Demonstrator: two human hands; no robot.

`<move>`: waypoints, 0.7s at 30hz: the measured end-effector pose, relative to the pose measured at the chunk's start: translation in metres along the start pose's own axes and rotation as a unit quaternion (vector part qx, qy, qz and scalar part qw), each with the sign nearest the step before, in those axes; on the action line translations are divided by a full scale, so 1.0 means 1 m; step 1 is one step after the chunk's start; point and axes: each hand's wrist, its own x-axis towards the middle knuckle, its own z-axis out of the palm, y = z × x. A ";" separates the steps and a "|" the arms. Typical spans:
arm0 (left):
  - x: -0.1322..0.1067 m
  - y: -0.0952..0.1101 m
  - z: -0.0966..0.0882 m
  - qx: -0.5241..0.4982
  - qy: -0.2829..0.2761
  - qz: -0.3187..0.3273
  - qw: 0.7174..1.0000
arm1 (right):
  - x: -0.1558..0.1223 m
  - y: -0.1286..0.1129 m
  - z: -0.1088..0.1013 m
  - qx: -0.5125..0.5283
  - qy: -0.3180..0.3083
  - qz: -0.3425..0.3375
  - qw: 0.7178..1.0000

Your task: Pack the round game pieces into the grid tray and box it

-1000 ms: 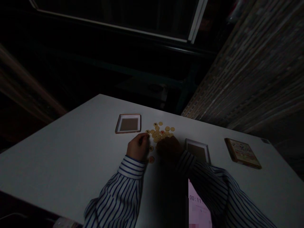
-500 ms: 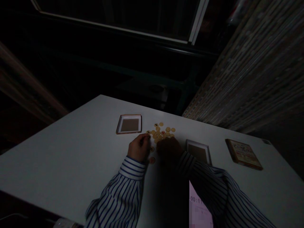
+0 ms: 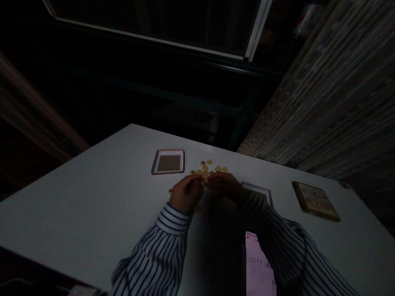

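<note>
Small round wooden game pieces (image 3: pixel 205 167), like Chinese chess discs, lie loosely grouped on the white table (image 3: pixel 92 197). Some carry black or red marks. At the near side of the group, my left hand (image 3: pixel 187 192) has its thumb and fingers drawn together. Facing it, my right hand (image 3: pixel 225 185) is closed too, its fingertips close to the left ones over pale discs. What either hand pinches is hidden. One marked disc (image 3: pixel 170 190) lies left of my left hand, and a reddish disc (image 3: pixel 198 209) lies just below it.
A shallow open box tray (image 3: pixel 168 162) sits behind and left of the discs. Another tray (image 3: pixel 259 191) is partly covered by my right forearm. Farther right lies a flat printed box (image 3: pixel 316 200). A lit phone (image 3: pixel 259 263) is at the near edge. Hanging curtains border the right side.
A marked disc now shows left of my left hand, and one beside that hand is out of sight. Both hands have come closer together over the pile, the right uncovering its fingers.
</note>
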 end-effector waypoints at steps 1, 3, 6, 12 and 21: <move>-0.001 0.001 0.000 0.002 -0.006 0.011 1.000 | 0.001 0.000 0.000 0.009 0.003 0.011 1.000; -0.001 0.004 0.001 0.010 -0.012 0.027 1.000 | 0.001 -0.001 -0.001 0.023 0.006 0.028 0.999; -0.002 0.006 0.002 0.024 -0.021 0.043 0.999 | 0.001 -0.004 -0.002 0.036 0.009 0.045 0.998; -0.002 0.004 0.003 0.069 -0.016 0.097 0.993 | -0.001 -0.009 -0.002 0.033 0.008 0.080 0.996; -0.002 0.000 0.005 0.141 0.002 0.183 0.973 | -0.003 -0.010 -0.002 0.062 -0.009 0.067 0.996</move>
